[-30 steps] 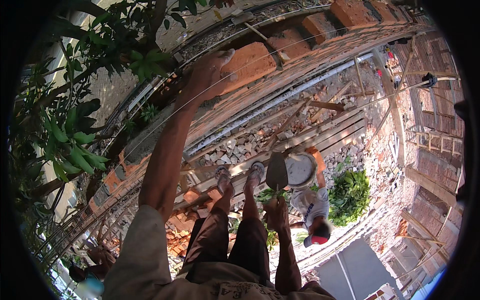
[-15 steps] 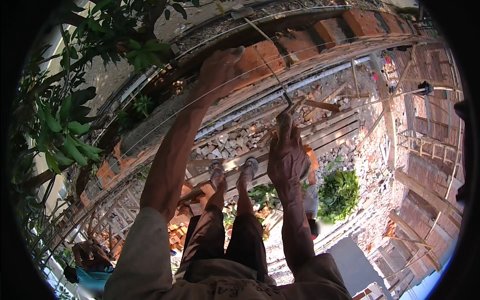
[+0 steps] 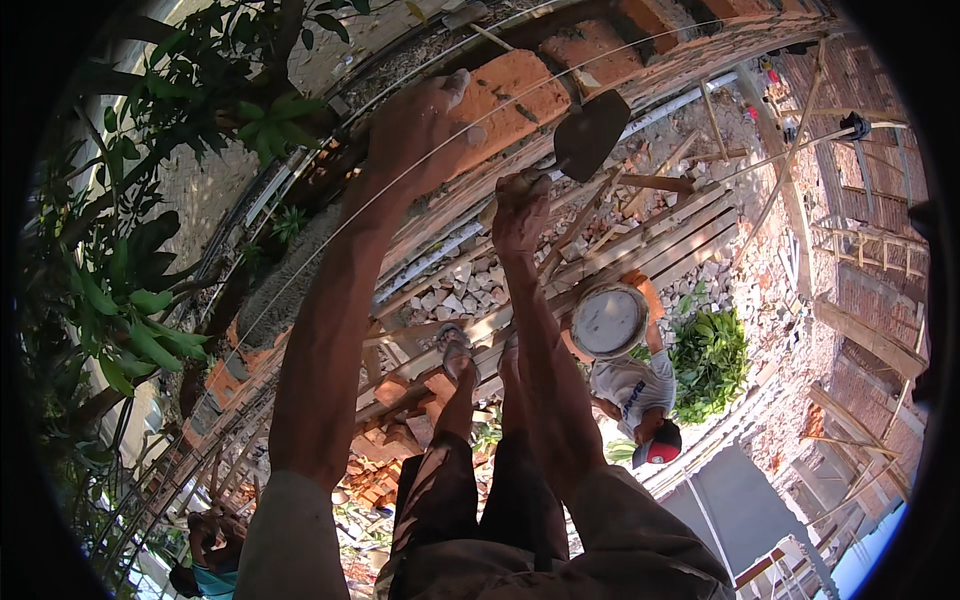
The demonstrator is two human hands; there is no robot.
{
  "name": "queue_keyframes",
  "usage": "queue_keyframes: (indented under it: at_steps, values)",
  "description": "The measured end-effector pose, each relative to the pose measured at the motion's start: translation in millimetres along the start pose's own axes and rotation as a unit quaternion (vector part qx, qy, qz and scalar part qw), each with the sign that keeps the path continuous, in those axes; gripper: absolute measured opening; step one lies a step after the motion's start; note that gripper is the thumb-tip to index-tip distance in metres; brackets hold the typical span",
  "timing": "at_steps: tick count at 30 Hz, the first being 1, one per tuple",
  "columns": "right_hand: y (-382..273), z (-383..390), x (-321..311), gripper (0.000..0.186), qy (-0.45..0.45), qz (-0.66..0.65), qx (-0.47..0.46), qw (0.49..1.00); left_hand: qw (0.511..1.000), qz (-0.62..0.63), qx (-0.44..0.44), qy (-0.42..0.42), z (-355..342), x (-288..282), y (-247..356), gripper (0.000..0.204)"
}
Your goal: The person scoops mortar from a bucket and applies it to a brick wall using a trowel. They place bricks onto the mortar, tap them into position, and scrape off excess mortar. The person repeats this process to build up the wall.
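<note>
My left hand (image 3: pixel 425 125) grips an orange brick (image 3: pixel 510 100) at the top of the brick wall (image 3: pixel 700 30), under a taut string line. Just right of and below that brick, my right hand (image 3: pixel 520 210) grips the handle of a trowel (image 3: pixel 590 135), whose dark blade points up to the right beside the wall. Fresh grey mortar (image 3: pixel 280 290) lies along the wall top to the lower left.
Below are plank scaffolding (image 3: pixel 670 250), rubble and my feet. A co-worker in a white shirt (image 3: pixel 630 385) is by a mortar pan (image 3: pixel 608 320); another person (image 3: pixel 210 560) is at lower left. Leafy branches (image 3: pixel 140 330) crowd the left, poles (image 3: pixel 800 140) the right.
My right hand with the trowel has moved up from beside my legs toward the brick, its blade now turned to the right. My left hand stays on the brick.
</note>
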State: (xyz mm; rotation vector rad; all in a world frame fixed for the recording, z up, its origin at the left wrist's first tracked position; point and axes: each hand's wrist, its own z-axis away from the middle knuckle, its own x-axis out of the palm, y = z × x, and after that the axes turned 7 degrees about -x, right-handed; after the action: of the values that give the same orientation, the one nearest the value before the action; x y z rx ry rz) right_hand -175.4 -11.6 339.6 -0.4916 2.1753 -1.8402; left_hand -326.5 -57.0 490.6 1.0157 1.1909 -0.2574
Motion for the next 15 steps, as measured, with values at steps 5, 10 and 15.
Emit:
queue_keyframes:
  at_steps: [5, 10, 15]
  values:
    - [-9.5, 70.5, 40.5, 0.019, -0.015, 0.091, 0.059, 0.994, 1.000, 0.004, 0.008, 0.007, -4.0, 3.8, -7.1, 0.055]
    - [-35.2, 114.2, 65.2, 0.017, -0.024, 0.041, 0.087, 0.995, 1.000, 0.003, 0.014, -0.009, -3.3, 2.2, -6.3, 0.061]
    - [-61.0, 151.4, 71.5, 0.018, -0.075, 0.023, 0.164, 0.983, 0.998, 0.048, -0.025, -0.018, -3.1, 0.7, -4.5, 0.064]
